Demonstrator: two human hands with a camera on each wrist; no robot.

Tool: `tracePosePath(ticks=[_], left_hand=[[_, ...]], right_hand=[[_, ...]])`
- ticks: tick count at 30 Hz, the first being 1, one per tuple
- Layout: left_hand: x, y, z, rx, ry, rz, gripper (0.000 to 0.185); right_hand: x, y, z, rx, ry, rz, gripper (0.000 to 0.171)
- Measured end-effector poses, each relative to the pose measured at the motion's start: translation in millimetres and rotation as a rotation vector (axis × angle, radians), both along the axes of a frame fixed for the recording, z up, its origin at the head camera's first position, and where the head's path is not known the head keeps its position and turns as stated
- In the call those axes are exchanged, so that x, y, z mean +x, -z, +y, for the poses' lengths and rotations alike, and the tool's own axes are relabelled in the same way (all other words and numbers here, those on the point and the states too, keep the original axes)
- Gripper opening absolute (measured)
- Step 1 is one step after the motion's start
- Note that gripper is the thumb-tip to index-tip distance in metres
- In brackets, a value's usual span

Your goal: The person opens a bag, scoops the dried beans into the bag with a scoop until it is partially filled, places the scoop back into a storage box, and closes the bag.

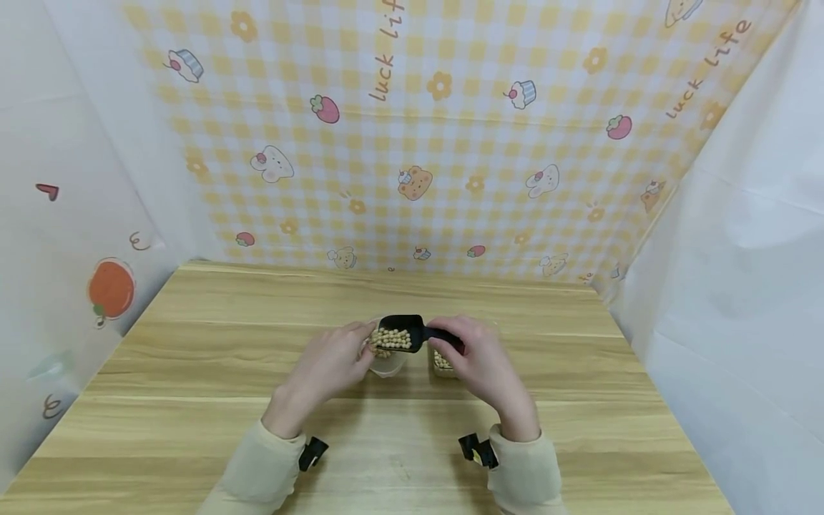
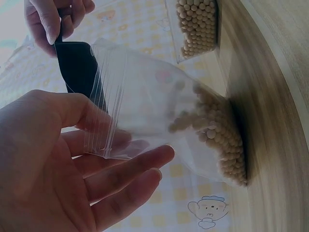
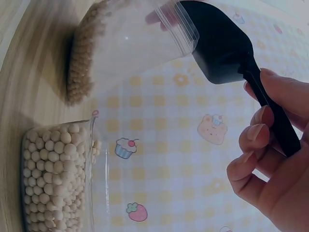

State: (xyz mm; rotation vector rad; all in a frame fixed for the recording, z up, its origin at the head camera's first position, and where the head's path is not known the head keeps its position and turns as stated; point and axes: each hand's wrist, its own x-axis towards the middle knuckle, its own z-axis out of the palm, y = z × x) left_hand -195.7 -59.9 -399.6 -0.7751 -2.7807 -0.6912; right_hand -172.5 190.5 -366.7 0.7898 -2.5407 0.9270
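Observation:
My right hand (image 1: 479, 357) grips the handle of a black scoop (image 3: 217, 43). In the head view, round beige beans (image 1: 394, 338) lie in the scoop, its front edge over the mouth of a clear zip bag (image 2: 145, 82). The scoop's tip reaches inside the bag's opening in both wrist views. With thumb and fingers my left hand (image 1: 331, 357) pinches the bag at its zip rim. More beans (image 2: 224, 140) fill the bottom of the bag, which stands on the table, and a few show above that heap.
Right of the bag, a clear square container (image 3: 58, 179) holds many of the same beans; in the head view my right hand partly covers it. Wooden tabletop (image 1: 257, 307) surrounds both. Behind rises a yellow checked cloth (image 1: 450, 143), with white sheets at the sides.

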Motion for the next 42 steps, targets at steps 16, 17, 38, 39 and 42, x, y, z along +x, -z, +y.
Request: tracePosePath(ticks=[16,17,38,39,42], left_hand=[[0.6,-1.1,-2,0.031,0.013,-0.026,0.046],[0.5,-1.6,-2,0.033,0.013,-0.028,0.046],[3.8,-3.1,-7,0.076,-0.002,-0.003,0.047],[3.7,-3.5,-6,0.077,-0.001,-0.002,0.048],[3.0,-4.7,-4,0.085,0.0,0.003,0.05]], right_hand=[[7.6,-9.2,-6,0.061,0.009,0.095,0.022],[7.6,-10.0,-5,0.056,0.008,0.098,0.022],[8.9,-6.1,78,0.087,0.22,-0.118,0.027],[9.6,-5.8,82,0.091,0.238,-0.133,0.027],[12.4,-4.4,95,0.107,0.277,-0.156,0.027]])
